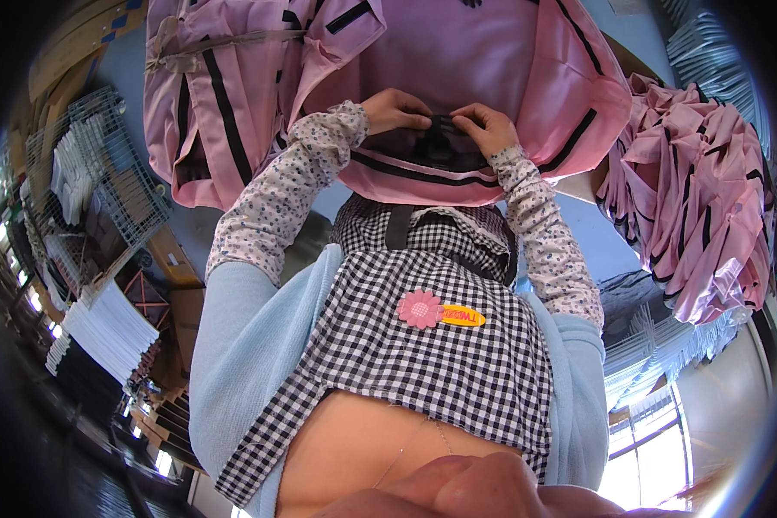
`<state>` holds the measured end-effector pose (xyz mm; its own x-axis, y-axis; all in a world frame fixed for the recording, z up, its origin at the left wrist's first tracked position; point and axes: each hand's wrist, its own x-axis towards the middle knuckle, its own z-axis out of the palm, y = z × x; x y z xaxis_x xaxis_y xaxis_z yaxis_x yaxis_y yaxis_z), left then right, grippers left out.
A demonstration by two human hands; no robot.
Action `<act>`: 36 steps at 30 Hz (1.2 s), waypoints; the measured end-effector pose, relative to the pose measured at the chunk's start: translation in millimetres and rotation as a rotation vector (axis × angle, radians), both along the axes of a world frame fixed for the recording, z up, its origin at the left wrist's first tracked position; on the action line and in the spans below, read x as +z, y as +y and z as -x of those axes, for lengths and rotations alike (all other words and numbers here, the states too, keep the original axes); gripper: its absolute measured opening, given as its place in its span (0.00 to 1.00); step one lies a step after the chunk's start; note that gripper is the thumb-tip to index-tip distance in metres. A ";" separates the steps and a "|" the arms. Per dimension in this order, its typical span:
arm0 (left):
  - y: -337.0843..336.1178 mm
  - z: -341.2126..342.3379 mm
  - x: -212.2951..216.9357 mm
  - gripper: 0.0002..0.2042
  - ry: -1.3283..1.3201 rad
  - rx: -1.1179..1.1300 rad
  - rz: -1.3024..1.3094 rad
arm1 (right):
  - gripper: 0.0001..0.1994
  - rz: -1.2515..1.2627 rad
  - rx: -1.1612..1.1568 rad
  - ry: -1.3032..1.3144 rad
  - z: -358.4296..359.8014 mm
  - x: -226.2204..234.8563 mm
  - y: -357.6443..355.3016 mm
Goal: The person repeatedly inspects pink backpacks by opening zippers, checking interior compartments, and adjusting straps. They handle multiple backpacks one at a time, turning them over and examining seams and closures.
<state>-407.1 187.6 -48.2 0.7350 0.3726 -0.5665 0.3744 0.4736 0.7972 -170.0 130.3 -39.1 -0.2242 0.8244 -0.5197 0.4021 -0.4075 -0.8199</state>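
Observation:
A large pink fabric piece with black strips [570,52] lies spread before me, its near edge curving close to my apron. Over its middle, my left hand [397,112] pinches the left end of a short black strap [440,123]. From the other side my right hand [487,129] has its thumb and fingertips closed at the strap's right end. Just below the strap hangs a dark piece [433,148] that may be a buckle; its shape is hard to make out. The fingertips of both hands partly hide the strap.
More pink pieces with black strips [224,95] lie stacked on the left, a tie band [233,40] across them. At the right hangs a heap of gathered pink pieces [708,190]. A wire rack [116,164] and a white stack [112,324] stand farther left.

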 end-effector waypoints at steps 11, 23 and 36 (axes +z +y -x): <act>-16.6 -25.4 -6.9 0.18 -0.138 0.285 0.191 | 0.17 -0.201 -0.050 0.090 0.8 -15.3 -7.7; 104.0 -48.6 14.5 0.20 0.599 -0.410 -1.256 | 0.20 -0.212 0.238 -0.624 -41.4 3.1 187.1; 193.8 -50.5 -30.4 0.17 0.595 -0.034 -1.590 | 0.10 -0.950 0.079 -1.069 -53.4 -16.9 189.4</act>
